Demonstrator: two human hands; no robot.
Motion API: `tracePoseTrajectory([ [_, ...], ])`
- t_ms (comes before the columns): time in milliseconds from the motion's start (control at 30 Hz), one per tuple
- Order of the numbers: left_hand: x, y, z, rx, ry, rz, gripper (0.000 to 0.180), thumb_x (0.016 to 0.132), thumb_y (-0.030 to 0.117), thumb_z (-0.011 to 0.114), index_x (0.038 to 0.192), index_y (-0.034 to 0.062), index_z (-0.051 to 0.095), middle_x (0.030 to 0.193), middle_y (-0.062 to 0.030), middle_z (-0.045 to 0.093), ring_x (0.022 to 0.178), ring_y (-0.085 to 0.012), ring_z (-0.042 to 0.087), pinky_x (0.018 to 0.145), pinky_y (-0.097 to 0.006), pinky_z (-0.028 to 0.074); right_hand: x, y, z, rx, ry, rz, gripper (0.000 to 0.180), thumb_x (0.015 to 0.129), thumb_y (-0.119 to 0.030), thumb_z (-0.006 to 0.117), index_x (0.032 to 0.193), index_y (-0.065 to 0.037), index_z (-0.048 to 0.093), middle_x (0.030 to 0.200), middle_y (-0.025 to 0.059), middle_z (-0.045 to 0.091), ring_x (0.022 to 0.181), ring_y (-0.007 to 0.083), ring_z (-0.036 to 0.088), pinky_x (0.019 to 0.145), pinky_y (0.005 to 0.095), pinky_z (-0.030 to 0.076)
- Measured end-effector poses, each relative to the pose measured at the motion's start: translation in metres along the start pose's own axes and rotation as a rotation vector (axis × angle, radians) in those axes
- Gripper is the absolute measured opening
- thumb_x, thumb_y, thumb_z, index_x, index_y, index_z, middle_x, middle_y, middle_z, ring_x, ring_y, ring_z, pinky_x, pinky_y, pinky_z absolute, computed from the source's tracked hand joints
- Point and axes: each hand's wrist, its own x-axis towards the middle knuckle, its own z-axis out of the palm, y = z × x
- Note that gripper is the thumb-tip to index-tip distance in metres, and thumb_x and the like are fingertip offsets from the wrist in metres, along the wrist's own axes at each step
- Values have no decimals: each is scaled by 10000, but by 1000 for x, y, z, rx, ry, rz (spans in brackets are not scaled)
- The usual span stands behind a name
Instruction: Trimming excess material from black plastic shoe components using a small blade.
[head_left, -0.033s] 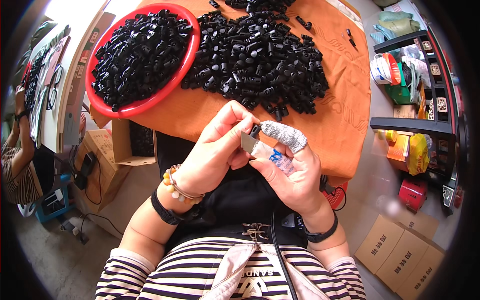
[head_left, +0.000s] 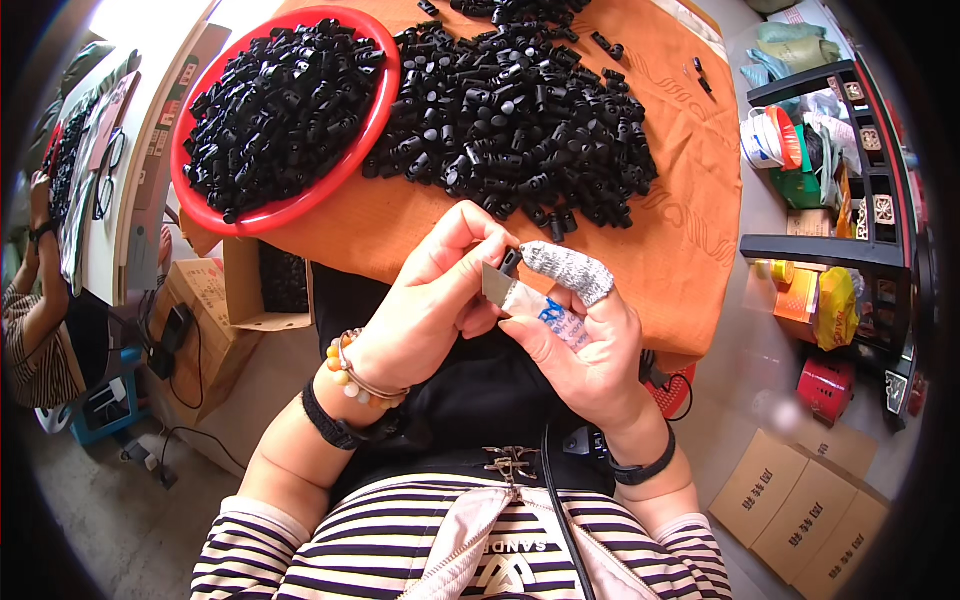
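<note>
My left hand (head_left: 455, 265) pinches a small black plastic part (head_left: 510, 262) between thumb and fingertips, over the near edge of the orange cloth. In my right hand (head_left: 590, 345) is a short flat-bladed knife (head_left: 497, 285), its handle wrapped in white material with blue print. The blade lies right against the black part. A grey knitted cover (head_left: 570, 268) sheathes my right index finger, whose tip reaches the part. Beyond my hands a large pile of similar black parts (head_left: 520, 120) lies on the cloth. More of them fill a round red basin (head_left: 392, 90) to the left.
The orange cloth (head_left: 690, 240) covers the table. Below its left side stands an open cardboard box (head_left: 243, 285) with black parts inside. A black shelf (head_left: 820, 248) with bags and boxes is at right, flattened cartons (head_left: 800, 510) below it. Another person's arm (head_left: 45, 270) shows far left.
</note>
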Motion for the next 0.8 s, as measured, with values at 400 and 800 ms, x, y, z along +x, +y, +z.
tracePoseTrajectory([
  [400, -2, -2, -9, -16, -55, 12, 66, 956, 180, 435, 967, 115, 434, 789, 34, 512, 601, 2, 427, 468, -150, 271, 2, -3, -1, -13, -92, 98, 416, 839, -20, 616, 1206, 60, 440, 995, 117, 608, 915, 137, 594, 830, 251, 468],
  [800, -1, -1, -6, -104, -56, -45, 127, 954, 225, 438, 984, 104, 463, 707, 20, 499, 543, -15, 376, 453, -159, 254, 0, -6, -4, 19, -95, 103, 443, 829, -26, 631, 1215, 52, 430, 1021, 104, 595, 911, 105, 568, 813, 235, 457],
])
